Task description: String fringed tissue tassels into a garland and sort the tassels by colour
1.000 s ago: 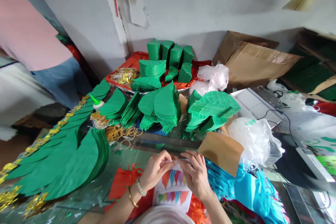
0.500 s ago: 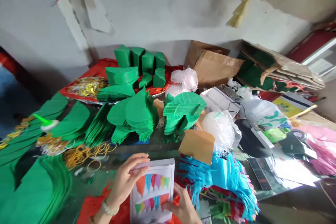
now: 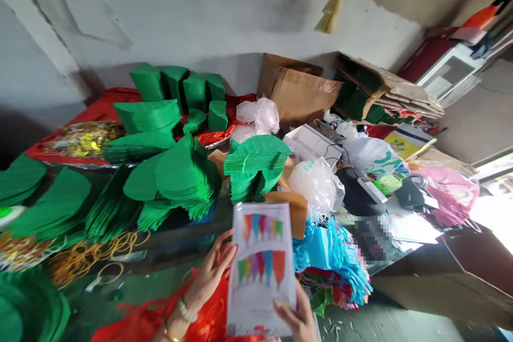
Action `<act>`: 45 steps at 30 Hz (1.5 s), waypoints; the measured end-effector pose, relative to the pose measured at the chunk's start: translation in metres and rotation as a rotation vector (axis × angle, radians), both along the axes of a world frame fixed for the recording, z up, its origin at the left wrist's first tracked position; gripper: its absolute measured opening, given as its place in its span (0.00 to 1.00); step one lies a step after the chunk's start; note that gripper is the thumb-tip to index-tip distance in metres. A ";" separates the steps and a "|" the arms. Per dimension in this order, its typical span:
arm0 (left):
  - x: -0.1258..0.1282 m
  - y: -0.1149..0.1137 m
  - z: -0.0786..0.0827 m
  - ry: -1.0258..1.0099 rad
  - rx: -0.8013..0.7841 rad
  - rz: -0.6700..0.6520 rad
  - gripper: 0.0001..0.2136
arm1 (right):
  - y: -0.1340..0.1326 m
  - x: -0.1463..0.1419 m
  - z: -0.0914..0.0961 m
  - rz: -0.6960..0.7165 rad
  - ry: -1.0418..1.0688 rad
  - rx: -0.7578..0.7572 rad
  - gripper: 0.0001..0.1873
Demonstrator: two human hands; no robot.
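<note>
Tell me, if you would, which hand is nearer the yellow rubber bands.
The left hand is nearer, to the right of the yellow rubber bands; the right hand is farther, past the printed sheet.

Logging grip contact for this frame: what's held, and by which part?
A printed sheet of bunting designs, held by its edges: left hand at the left edge, right hand at the lower right edge.
</note>
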State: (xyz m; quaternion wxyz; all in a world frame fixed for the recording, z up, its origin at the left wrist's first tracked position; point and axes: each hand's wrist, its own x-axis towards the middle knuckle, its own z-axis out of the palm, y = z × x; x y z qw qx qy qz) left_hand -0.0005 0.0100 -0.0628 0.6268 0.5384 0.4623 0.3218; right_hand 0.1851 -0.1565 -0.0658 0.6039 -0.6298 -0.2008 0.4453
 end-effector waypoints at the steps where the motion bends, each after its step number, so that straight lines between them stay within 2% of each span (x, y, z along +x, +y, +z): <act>1: -0.003 0.001 -0.004 0.011 0.011 -0.029 0.26 | 0.003 0.015 0.006 -0.044 -0.046 -0.004 0.36; 4: -0.026 -0.004 -0.020 0.188 0.117 -0.061 0.20 | 0.035 0.075 0.032 -0.140 -0.153 0.039 0.28; 7: -0.053 -0.021 -0.039 0.485 0.250 -0.144 0.15 | 0.093 0.138 0.057 -0.210 -0.305 0.071 0.27; 9: -0.067 -0.034 -0.052 0.669 0.346 -0.201 0.18 | 0.126 0.167 0.064 -0.292 -0.349 0.146 0.33; 11: -0.077 -0.044 -0.061 0.865 0.420 -0.217 0.27 | 0.143 0.173 0.059 -0.338 -0.359 0.173 0.38; 13: -0.083 -0.049 -0.068 1.039 0.428 -0.223 0.32 | 0.139 0.151 0.041 -0.311 -0.428 0.162 0.35; 14: -0.085 -0.050 -0.070 1.103 0.413 -0.235 0.32 | 0.130 0.131 0.028 -0.243 -0.498 0.131 0.30; 15: -0.086 -0.051 -0.071 1.147 0.398 -0.254 0.31 | 0.119 0.107 0.014 -0.079 -0.569 0.088 0.24; 16: -0.087 -0.051 -0.072 1.175 0.384 -0.271 0.31 | 0.105 0.080 0.000 0.216 -0.614 0.026 0.19; 17: -0.087 -0.051 -0.073 1.191 0.374 -0.286 0.30 | 0.092 0.053 -0.012 0.461 -0.668 -0.031 0.18; 18: -0.087 -0.051 -0.073 1.198 0.367 -0.297 0.30 | 0.080 0.029 -0.023 0.663 -0.749 -0.076 0.24; 19: -0.087 -0.052 -0.074 1.203 0.358 -0.301 0.29 | 0.071 0.008 -0.033 0.776 -0.874 -0.116 0.32; 21: -0.088 -0.054 -0.074 1.224 0.329 -0.296 0.24 | 0.061 -0.021 -0.045 0.886 -1.084 -0.243 0.44; 23: -0.089 -0.058 -0.075 1.258 0.316 -0.283 0.18 | 0.060 -0.033 -0.052 0.924 -1.218 -0.368 0.49; 26: -0.095 -0.069 -0.077 1.247 0.303 -0.281 0.11 | 0.061 -0.038 -0.056 0.982 -1.255 -0.485 0.47; 28: -0.101 -0.077 -0.079 1.215 0.271 -0.287 0.10 | 0.061 -0.041 -0.057 1.020 -1.237 -0.526 0.39; 31: -0.114 -0.078 -0.085 1.201 0.254 -0.284 0.13 | 0.065 -0.052 -0.056 1.056 -1.236 -0.523 0.20; 33: -0.127 -0.065 -0.088 1.201 0.267 -0.264 0.13 | 0.077 -0.062 -0.056 1.049 -1.255 -0.496 0.13; 36: -0.150 -0.022 -0.088 1.205 0.306 -0.211 0.10 | 0.114 -0.078 -0.058 1.019 -1.285 -0.465 0.11; 38: -0.161 0.013 -0.082 1.204 0.344 -0.168 0.10 | 0.145 -0.090 -0.061 0.997 -1.299 -0.447 0.10; 41: -0.165 0.053 -0.066 1.210 0.440 -0.065 0.17 | 0.188 -0.105 -0.065 0.943 -1.320 -0.422 0.12; 43: -0.157 0.061 -0.055 1.203 0.530 0.004 0.21 | 0.208 -0.110 -0.064 0.893 -1.331 -0.401 0.16; 45: -0.147 0.053 -0.048 1.165 0.625 0.010 0.20 | 0.218 -0.112 -0.061 0.826 -1.344 -0.375 0.22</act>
